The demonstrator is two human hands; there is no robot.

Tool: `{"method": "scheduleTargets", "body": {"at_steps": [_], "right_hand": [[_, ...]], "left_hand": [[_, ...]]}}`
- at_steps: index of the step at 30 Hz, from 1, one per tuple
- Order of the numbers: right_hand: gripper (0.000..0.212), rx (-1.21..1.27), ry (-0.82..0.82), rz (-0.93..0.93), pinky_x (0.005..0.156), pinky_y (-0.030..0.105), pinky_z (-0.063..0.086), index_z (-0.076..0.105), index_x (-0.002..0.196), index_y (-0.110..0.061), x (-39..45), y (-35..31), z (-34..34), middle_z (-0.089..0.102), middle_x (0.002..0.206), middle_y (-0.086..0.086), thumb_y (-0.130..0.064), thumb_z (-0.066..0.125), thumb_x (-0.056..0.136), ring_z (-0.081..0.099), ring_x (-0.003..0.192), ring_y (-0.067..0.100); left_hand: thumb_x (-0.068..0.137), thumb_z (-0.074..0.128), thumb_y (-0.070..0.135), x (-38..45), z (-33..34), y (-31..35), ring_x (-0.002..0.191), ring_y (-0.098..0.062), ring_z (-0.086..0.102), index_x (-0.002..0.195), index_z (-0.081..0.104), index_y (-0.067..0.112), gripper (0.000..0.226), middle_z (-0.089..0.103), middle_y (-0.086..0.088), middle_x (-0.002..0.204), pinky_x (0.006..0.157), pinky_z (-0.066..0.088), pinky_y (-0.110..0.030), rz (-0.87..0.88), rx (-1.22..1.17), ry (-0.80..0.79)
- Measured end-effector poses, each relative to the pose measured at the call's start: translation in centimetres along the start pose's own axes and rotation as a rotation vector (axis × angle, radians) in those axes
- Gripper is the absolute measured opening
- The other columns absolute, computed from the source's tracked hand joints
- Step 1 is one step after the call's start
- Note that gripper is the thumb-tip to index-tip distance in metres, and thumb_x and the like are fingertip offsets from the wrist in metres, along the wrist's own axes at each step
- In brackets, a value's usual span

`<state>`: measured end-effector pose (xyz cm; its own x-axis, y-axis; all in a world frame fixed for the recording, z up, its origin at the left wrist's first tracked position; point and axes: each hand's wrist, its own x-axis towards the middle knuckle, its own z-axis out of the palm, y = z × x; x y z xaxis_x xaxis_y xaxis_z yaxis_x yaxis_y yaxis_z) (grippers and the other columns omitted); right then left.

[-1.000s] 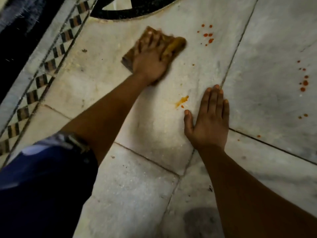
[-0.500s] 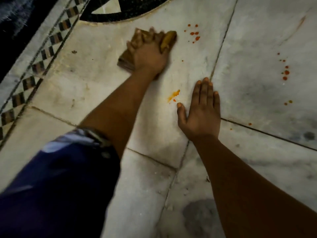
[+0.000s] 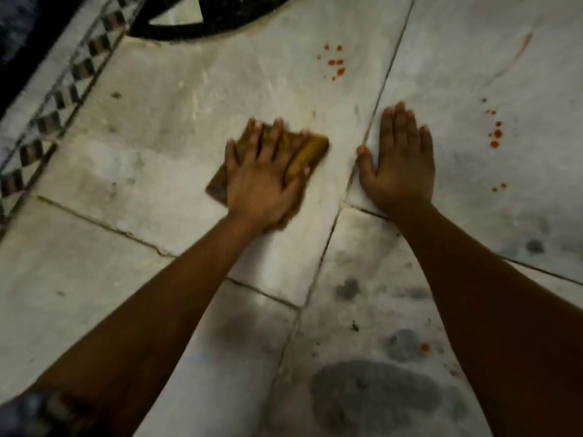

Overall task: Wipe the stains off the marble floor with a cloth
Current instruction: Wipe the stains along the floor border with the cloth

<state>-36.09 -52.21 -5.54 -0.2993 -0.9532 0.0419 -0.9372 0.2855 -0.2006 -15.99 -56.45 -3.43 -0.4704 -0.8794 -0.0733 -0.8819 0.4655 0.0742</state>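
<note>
On the marble floor [image 3: 157, 127] we are pressing the folded cloth [image 3: 310, 151] flat under our left hand [image 3: 262, 184], fingers spread straight — it looks soft, light and limp, best held by palm pressure. Our right hand [image 3: 400, 165] is resting open beside it — red stains [image 3: 336, 63] are waiting beyond.

A pale marble floor [image 3: 151, 159] bears red stains [image 3: 335, 63], a folded brown cloth [image 3: 310, 152] and grey smudges [image 3: 375, 395].
</note>
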Motion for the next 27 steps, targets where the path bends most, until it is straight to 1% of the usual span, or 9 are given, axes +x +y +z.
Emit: {"method": "scheduleTargets", "body": {"at_steps": [5,7,10,12,16,21,23,25,27], "right_hand": [[0.077,0.017,0.005,0.004,0.116,0.04,0.003,0.014,0.15,-0.006,0.0,0.1,-0.3,0.012,0.157,0.015,-0.051,0.015,0.087,0.011,0.145,0.027],[0.078,0.034,0.002,-0.001,0.116,0.04,0.003,0.015,0.149,-0.006,0.0,-0.1,-0.3,0.013,0.157,0.015,-0.052,0.015,0.086,0.012,0.145,0.027],[0.076,0.042,-0.008,-0.003,0.116,0.039,0.002,0.015,0.15,-0.006,0.1,0.0,-0.4,0.013,0.157,0.015,-0.05,0.019,0.088,0.011,0.145,0.028],[0.073,0.035,-0.018,0.011,0.117,0.039,0.002,0.013,0.15,-0.006,0.0,0.1,-0.4,0.011,0.157,0.015,-0.048,0.023,0.09,0.01,0.146,0.027],[0.072,0.033,-0.019,0.005,0.116,0.038,-0.001,0.011,0.15,-0.007,0.1,-0.1,-0.7,0.009,0.158,0.014,-0.047,0.026,0.092,0.007,0.146,0.026],[0.074,0.042,-0.066,-0.002,0.116,0.034,-0.004,0.004,0.15,-0.007,0.0,0.0,-0.9,0.002,0.158,0.013,-0.048,0.018,0.09,0.002,0.146,0.024],[0.071,0.057,-0.1,-0.033,0.116,0.032,-0.003,0.005,0.15,-0.007,0.5,0.7,-1.0,0.001,0.158,0.013,-0.046,0.018,0.092,0.001,0.146,0.023],[0.065,0.051,-0.131,-0.031,0.115,0.03,-0.004,0.004,0.15,-0.007,2.2,1.3,-1.4,-0.001,0.159,0.011,-0.042,0.018,0.097,-0.001,0.146,0.021],[0.068,0.036,-0.107,0.022,0.116,0.033,-0.004,0.003,0.15,-0.007,4.5,2.0,-1.7,-0.001,0.159,0.012,-0.045,0.014,0.095,-0.001,0.146,0.022]], "left_hand": [[0.096,0.019,0.053,10.6,-1.0,2.9,0.145,-0.028,-0.003,0.148,0.007,0.038,0.056,0.001,0.0,0.159,0.113,-0.002,-0.056,-0.129,-0.059,-0.045],[0.097,0.019,0.05,8.5,-0.7,3.6,0.146,-0.028,-0.001,0.149,0.01,0.032,0.056,0.004,-0.002,0.159,0.114,-0.001,-0.055,-0.082,-0.052,-0.036],[0.093,0.019,0.05,-1.7,-0.2,4.3,0.144,-0.032,0.011,0.148,0.015,0.03,0.059,0.016,-0.007,0.157,0.113,0.004,-0.055,0.068,-0.068,0.036],[0.092,0.02,0.052,-5.8,0.0,4.1,0.144,-0.032,0.013,0.148,0.014,0.034,0.059,0.017,-0.005,0.157,0.112,0.005,-0.054,0.078,-0.067,-0.017],[0.089,0.024,0.05,-1.8,-0.1,3.4,0.144,-0.03,0.012,0.147,0.018,0.038,0.059,0.016,-0.002,0.157,0.111,0.008,-0.056,0.03,-0.022,-0.051],[0.097,0.021,0.049,8.9,-1.2,2.9,0.146,-0.026,-0.001,0.149,0.008,0.037,0.055,0.003,0.0,0.159,0.114,0.0,-0.055,-0.153,-0.084,-0.07],[0.096,0.017,0.05,7.6,-0.8,3.2,0.146,-0.026,-0.002,0.149,0.009,0.033,0.057,0.003,0.0,0.159,0.115,-0.001,-0.054,-0.148,-0.078,-0.073],[0.091,0.012,0.05,3.0,-0.2,3.2,0.145,-0.027,0.003,0.15,0.015,0.031,0.062,0.009,-0.002,0.159,0.114,0.002,-0.053,-0.056,-0.041,-0.023],[0.09,0.017,0.05,-1.4,0.2,3.1,0.145,-0.029,0.011,0.148,0.019,0.034,0.061,0.015,-0.002,0.158,0.113,0.007,-0.054,-0.017,-0.052,0.025]]}}
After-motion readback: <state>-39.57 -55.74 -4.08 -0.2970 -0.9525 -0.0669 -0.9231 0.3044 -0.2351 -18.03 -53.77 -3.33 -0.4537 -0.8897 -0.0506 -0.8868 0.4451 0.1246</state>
